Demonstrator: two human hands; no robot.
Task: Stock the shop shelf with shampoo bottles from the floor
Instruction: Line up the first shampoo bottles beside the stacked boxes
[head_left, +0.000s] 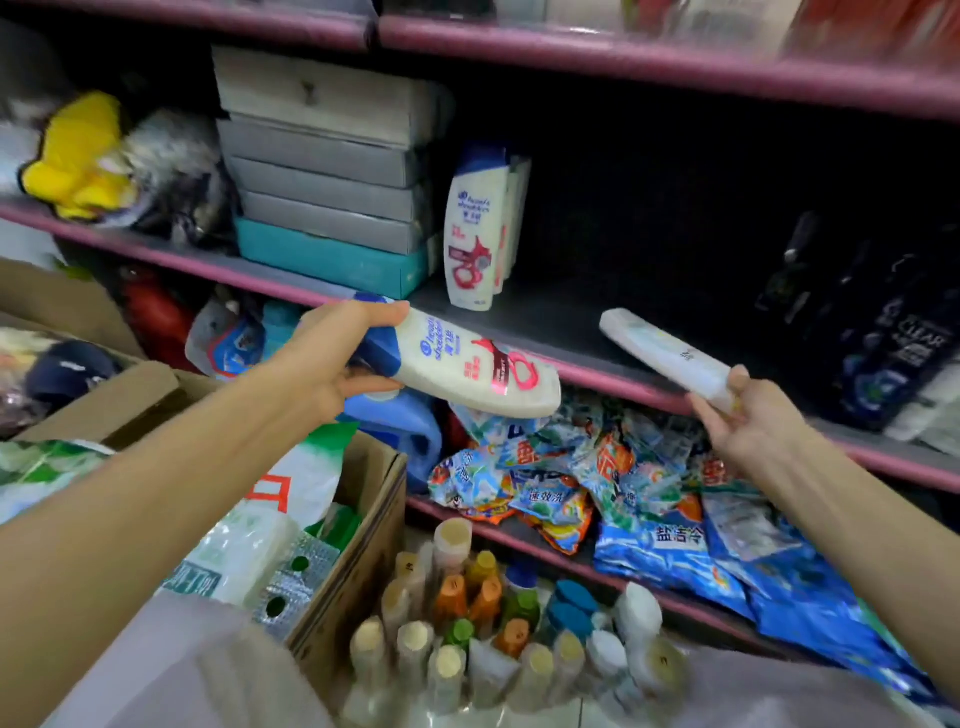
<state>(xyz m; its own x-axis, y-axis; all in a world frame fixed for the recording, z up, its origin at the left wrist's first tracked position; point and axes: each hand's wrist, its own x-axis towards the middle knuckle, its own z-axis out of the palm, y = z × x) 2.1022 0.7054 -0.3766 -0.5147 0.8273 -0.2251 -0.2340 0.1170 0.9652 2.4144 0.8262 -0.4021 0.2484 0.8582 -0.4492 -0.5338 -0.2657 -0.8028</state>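
Left hand has its thumb and fingers wrapped round the blue cap end of a white plastic shampoo bottle with a red swirl label, holding it sideways just in front of the pink-edged shelf. Right hand pinches the near end of a slim white tube-shaped bottle, whose far end pokes over that shelf. Further in, two matching white bottles stand upright beside a stack of grey boxes, and loads more capped bottles sit on the floor below.
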